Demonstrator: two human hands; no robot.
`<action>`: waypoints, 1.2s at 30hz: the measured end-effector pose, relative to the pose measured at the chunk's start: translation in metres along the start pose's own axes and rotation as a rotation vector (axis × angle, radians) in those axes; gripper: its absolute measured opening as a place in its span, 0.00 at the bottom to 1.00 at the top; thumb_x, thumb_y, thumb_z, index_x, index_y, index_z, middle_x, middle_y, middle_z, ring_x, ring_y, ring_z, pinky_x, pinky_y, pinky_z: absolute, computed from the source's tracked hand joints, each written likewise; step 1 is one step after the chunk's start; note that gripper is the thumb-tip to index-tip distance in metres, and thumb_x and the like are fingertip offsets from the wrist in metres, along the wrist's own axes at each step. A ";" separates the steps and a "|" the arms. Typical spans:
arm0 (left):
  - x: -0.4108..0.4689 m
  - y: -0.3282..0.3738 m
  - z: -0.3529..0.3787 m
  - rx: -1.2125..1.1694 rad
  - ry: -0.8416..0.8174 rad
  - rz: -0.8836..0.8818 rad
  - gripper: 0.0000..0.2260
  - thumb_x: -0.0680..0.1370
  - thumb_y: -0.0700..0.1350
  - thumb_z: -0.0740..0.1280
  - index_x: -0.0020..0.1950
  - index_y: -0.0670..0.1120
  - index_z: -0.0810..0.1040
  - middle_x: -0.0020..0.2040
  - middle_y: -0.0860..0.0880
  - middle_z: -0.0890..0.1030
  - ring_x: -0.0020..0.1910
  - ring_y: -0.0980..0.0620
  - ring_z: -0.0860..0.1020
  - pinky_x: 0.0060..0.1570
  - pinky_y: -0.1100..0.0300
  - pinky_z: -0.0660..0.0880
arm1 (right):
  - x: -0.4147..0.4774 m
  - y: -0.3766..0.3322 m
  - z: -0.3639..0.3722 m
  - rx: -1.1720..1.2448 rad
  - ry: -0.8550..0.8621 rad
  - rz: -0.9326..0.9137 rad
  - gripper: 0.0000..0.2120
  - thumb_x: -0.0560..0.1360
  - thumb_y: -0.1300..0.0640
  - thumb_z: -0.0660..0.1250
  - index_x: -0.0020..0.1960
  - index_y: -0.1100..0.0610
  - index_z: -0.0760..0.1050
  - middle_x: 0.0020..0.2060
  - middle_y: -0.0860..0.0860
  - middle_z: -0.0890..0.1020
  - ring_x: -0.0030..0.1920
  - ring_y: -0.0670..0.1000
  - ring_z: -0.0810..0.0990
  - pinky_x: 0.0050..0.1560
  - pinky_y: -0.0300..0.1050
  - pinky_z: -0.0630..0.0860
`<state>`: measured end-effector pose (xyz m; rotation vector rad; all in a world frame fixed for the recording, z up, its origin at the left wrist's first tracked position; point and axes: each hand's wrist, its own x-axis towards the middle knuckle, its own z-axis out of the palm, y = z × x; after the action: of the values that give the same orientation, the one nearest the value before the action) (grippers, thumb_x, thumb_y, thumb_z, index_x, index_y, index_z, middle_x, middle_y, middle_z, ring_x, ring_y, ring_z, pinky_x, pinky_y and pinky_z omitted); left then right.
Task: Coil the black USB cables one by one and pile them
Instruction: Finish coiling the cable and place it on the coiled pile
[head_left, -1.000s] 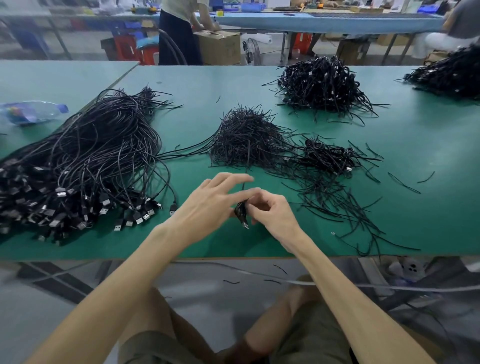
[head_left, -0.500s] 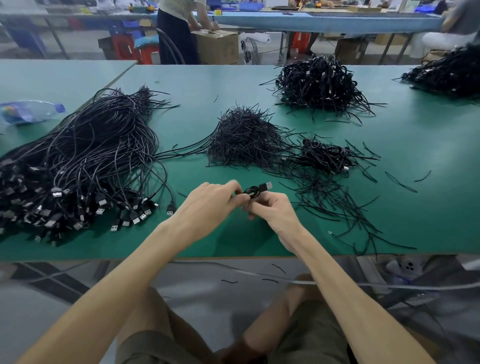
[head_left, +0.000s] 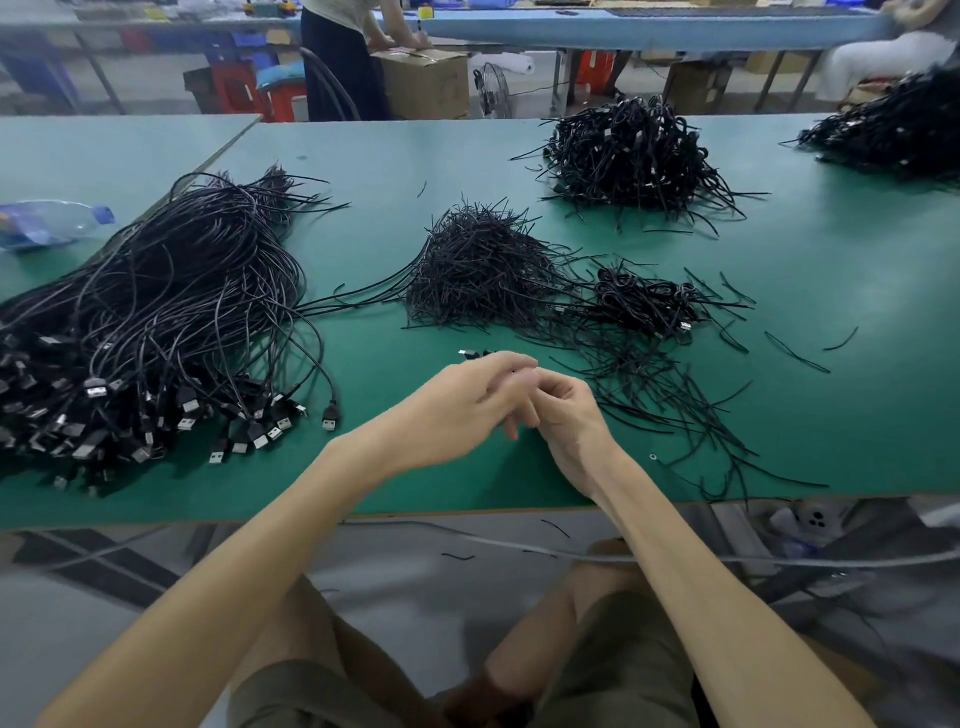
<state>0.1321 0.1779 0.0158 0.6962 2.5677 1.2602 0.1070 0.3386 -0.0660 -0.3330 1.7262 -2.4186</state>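
Meeting over the near middle of the green table (head_left: 841, 415), the left hand (head_left: 462, 408) and the right hand (head_left: 569, 421) press together, fingertips against fingertips. The left hand's fingers are curled round a black USB cable (head_left: 474, 355), of which only a short bit and a silver plug tip poke out past its knuckles, toward the far edge. The right hand's fingers are curled inward too, but the left hand covers them, so I cannot tell whether they grip the cable or only touch it.

A big heap of loose cables (head_left: 156, 322) sprawls along the left edge, its USB plugs fanned toward the near edge. At the centre of the table lies a mound of thin black ties (head_left: 478, 265), and just to its right sits a small pile of coiled cables (head_left: 644, 301). More ties (head_left: 675, 410) are strewn from there toward the near edge, close beside the right hand. A larger pile of coiled cables (head_left: 634, 150) rests near the far edge, and another dark heap (head_left: 893, 130) fills the far right corner. A plastic water bottle (head_left: 47, 223) lies on its side on the adjoining table to the left.
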 end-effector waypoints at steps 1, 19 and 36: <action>0.002 -0.002 -0.004 -0.125 0.000 -0.012 0.14 0.87 0.46 0.54 0.65 0.42 0.75 0.45 0.49 0.86 0.42 0.47 0.83 0.48 0.48 0.79 | 0.000 0.000 0.001 -0.014 0.001 0.004 0.16 0.77 0.56 0.71 0.44 0.72 0.79 0.34 0.57 0.80 0.35 0.50 0.79 0.45 0.41 0.75; 0.001 -0.023 -0.022 0.839 0.089 0.014 0.17 0.82 0.59 0.61 0.65 0.52 0.77 0.55 0.50 0.75 0.47 0.48 0.73 0.48 0.58 0.63 | 0.002 -0.002 0.001 -0.147 0.009 0.063 0.05 0.77 0.60 0.72 0.45 0.62 0.82 0.35 0.51 0.82 0.36 0.44 0.78 0.39 0.33 0.73; 0.006 -0.006 0.012 0.041 0.262 -0.321 0.09 0.86 0.47 0.53 0.64 0.47 0.67 0.34 0.47 0.82 0.27 0.49 0.77 0.39 0.50 0.78 | -0.002 -0.003 0.007 -0.150 0.033 0.026 0.07 0.78 0.64 0.69 0.47 0.69 0.79 0.37 0.61 0.80 0.39 0.56 0.74 0.41 0.43 0.70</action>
<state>0.1296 0.1859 0.0042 0.1172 2.7711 1.2627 0.1104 0.3332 -0.0611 -0.2882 1.9186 -2.2950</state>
